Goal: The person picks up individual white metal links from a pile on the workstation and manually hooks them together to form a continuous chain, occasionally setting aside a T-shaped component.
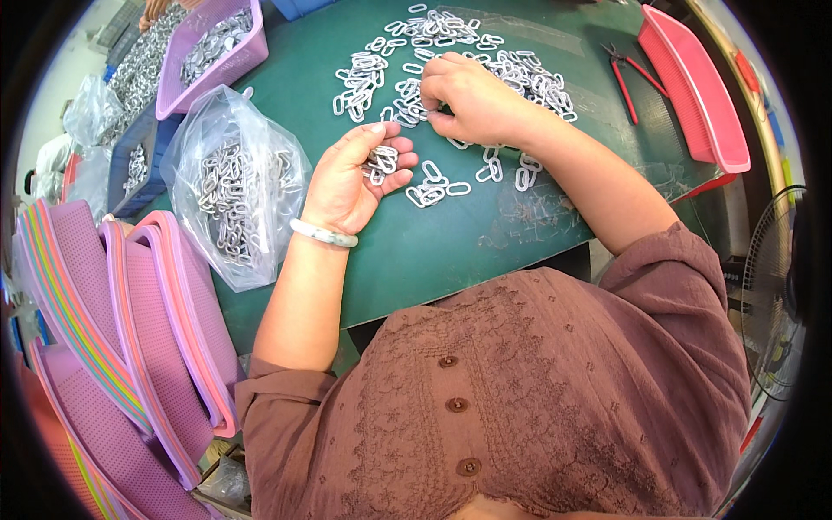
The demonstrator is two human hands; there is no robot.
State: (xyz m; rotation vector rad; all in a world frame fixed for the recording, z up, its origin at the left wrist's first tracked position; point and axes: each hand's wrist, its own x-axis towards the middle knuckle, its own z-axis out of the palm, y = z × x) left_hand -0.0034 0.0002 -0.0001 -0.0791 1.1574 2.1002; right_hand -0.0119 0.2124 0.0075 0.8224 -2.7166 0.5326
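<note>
Apparent picking: your left grip [347,180] cups metal links [380,163]; your right grip [471,97], closure indiscernible, likely next needs a fine pinch.

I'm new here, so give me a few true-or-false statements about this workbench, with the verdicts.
1. The left hand holds several grey oval links. True.
2. The right hand grips the pliers. False: the pliers lie apart on the green table.
3. The bracelet is on the right wrist. False: it is on the left.
4. The clear bag contains links. True.
5. A pink basket stands right of the pliers. True.
</note>
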